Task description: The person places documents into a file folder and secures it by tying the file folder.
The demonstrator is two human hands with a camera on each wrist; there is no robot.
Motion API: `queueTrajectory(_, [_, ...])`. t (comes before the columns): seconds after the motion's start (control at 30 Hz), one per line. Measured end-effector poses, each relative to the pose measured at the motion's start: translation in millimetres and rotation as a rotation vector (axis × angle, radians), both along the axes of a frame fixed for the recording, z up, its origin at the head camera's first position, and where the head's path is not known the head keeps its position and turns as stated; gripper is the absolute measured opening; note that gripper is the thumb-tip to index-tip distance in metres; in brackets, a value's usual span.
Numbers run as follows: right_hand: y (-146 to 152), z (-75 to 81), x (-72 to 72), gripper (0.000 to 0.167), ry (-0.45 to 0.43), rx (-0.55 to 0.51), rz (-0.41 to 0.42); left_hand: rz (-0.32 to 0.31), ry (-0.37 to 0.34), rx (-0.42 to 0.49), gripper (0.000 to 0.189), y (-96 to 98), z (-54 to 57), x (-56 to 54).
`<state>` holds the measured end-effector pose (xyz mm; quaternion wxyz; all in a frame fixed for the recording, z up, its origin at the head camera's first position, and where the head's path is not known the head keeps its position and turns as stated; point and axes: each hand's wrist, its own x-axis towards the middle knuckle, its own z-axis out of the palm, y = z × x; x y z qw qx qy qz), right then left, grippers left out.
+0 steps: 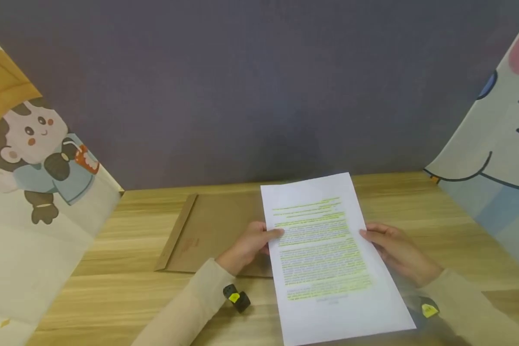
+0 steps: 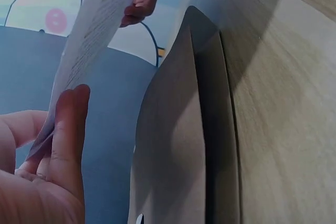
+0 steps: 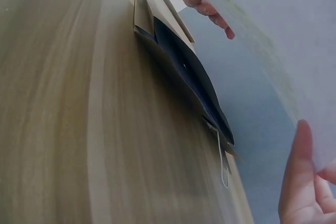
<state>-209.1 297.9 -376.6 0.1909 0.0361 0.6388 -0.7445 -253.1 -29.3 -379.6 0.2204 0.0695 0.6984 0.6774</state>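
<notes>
A white printed sheet of paper (image 1: 324, 259) with many lines marked in yellow highlighter is held up over the table, tilted. My left hand (image 1: 250, 244) pinches its left edge, thumb on the printed face and fingers behind. On the opposite edge my right hand (image 1: 400, 251) pinches it the same way. Behind and below the sheet, a brown kraft document envelope (image 1: 220, 228) lies flat, partly hidden by the paper. In the right wrist view the envelope's mouth (image 3: 194, 82) gapes, its inside dark, and a white string (image 3: 220, 161) hangs from it.
Everything lies on a wood-grain table (image 1: 108, 269). A dark grey panel (image 1: 264, 86) rises along its back edge. Cartoon-printed sheets stand at the left (image 1: 39, 158) and right (image 1: 501, 144) sides. A dark wrist strap with a yellow tag (image 1: 237, 298) is on my left cuff.
</notes>
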Motion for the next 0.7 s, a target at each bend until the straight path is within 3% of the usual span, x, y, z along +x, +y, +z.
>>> queueTrajectory(0.27, [3.6, -6.6, 0.4, 0.02, 0.037, -0.037, 0.1, -0.029, -0.011, 0.016, 0.026, -3.2, -2.1, 1.1])
queueTrajectory(0.43, [4.9, -9.2, -0.8, 0.022, 0.028, -0.035, 0.221, -0.007, -0.008, 0.043, 0.026, -8.2, -6.2, 0.7])
queueTrajectory(0.53, [6.6, -11.5, -0.5, 0.024, 0.047, -0.09, 0.278, 0.037, -0.011, 0.044, 0.027, -13.2, -8.9, 2.2])
queueTrajectory(0.7, [15.9, -17.5, -0.7, 0.038, 0.113, -0.275, 0.341, 0.139, -0.007, 0.061, 0.028, -24.0, -8.4, 7.0])
